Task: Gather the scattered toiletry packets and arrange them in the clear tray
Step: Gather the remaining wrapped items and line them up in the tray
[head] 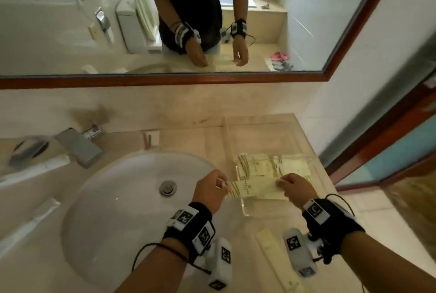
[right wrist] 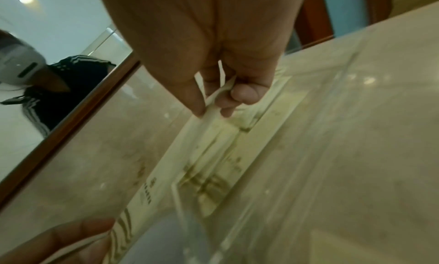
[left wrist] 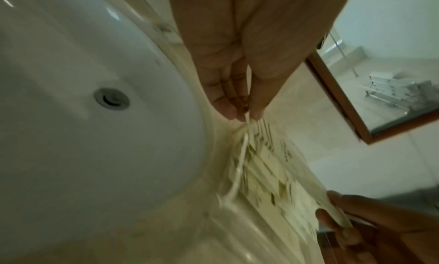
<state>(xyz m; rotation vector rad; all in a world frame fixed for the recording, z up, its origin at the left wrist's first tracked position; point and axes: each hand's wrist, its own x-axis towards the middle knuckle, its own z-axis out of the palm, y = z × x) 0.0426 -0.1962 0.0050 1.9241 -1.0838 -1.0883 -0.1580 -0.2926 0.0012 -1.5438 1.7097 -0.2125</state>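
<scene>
A cream toiletry packet [head: 254, 190] with brown stripes hangs level over the clear tray [head: 244, 209], right of the sink. My left hand [head: 224, 183] pinches its left end and my right hand [head: 279, 182] pinches its right end. Two like packets [head: 252, 166] [head: 292, 167] lie side by side in the tray's far half. In the left wrist view my left hand [left wrist: 247, 116] nips the packet [left wrist: 285, 155] between thumb and fingers. In the right wrist view my right hand [right wrist: 211, 112] grips the packet [right wrist: 166, 174] above the tray's wall [right wrist: 308, 155].
Another cream packet [head: 273, 250] lies on the counter in front of the tray. Long white packets [head: 35, 170] [head: 30, 224] lie left of the white sink [head: 113, 198]. A steel tap [head: 77, 146] stands behind the sink. The mirror and wall close off the back and right.
</scene>
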